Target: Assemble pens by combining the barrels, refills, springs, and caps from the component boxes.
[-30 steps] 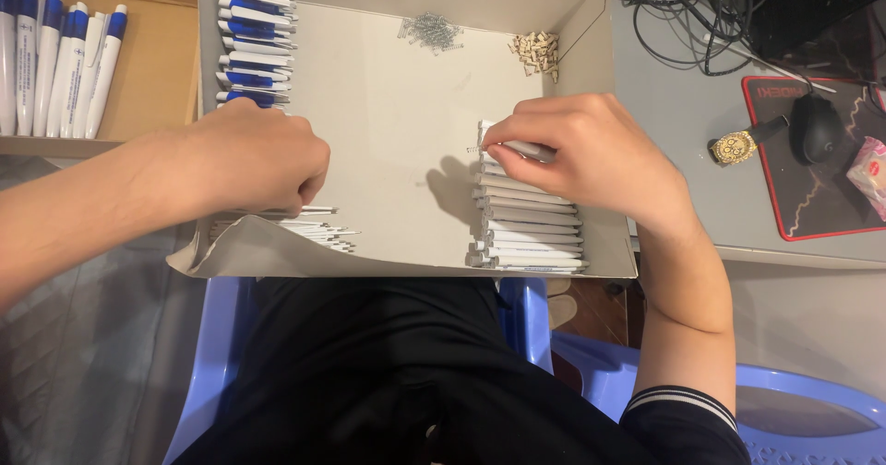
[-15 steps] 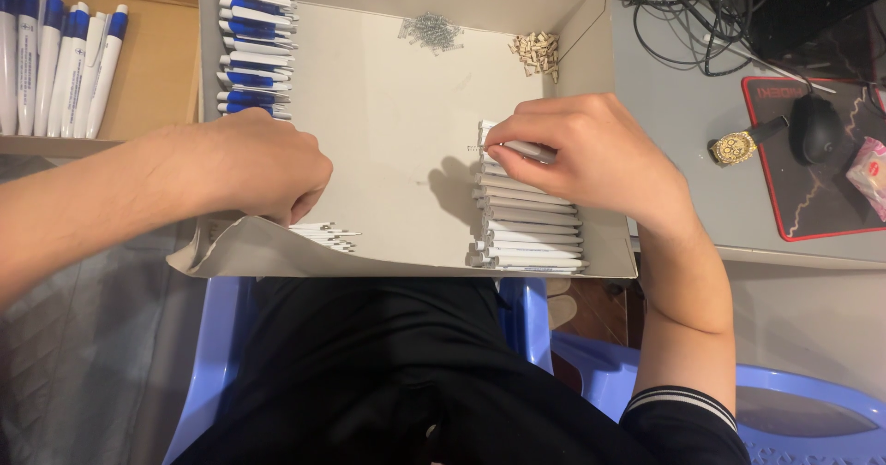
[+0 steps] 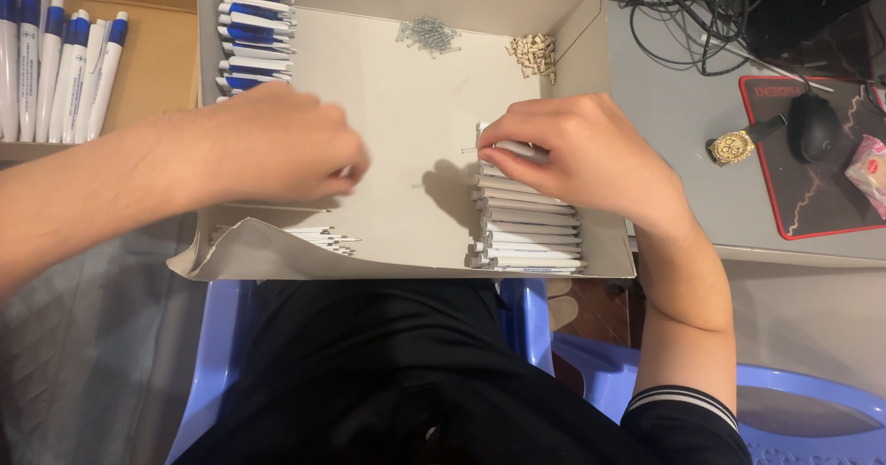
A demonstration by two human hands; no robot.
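Observation:
A shallow cardboard box (image 3: 591,36) lies in front of me. My right hand (image 3: 591,156) pinches a white pen barrel (image 3: 519,149) at the top of a row of white pen barrels (image 3: 528,225) along the box's right side. My left hand (image 3: 286,147) hovers over the box's left half with fingers curled; whether it holds anything is hidden. Thin white refills (image 3: 323,236) lie below it near the front wall. Blue-and-white pens (image 3: 254,22) are stacked at the box's far left. A pile of small metal springs (image 3: 429,36) and a pile of small beige parts (image 3: 533,54) sit at the back.
A second cardboard box (image 3: 152,68) at the left holds several blue-and-white pens (image 3: 60,59). On the grey desk to the right are a black mouse (image 3: 817,124) on a red-edged pad (image 3: 812,225), a gold wristwatch (image 3: 734,147), tangled cables (image 3: 683,13) and a pink packet (image 3: 869,172).
My left hand has lifted from the refills near the box's front and moved right and up toward the middle. My right hand has stayed on the top barrel.

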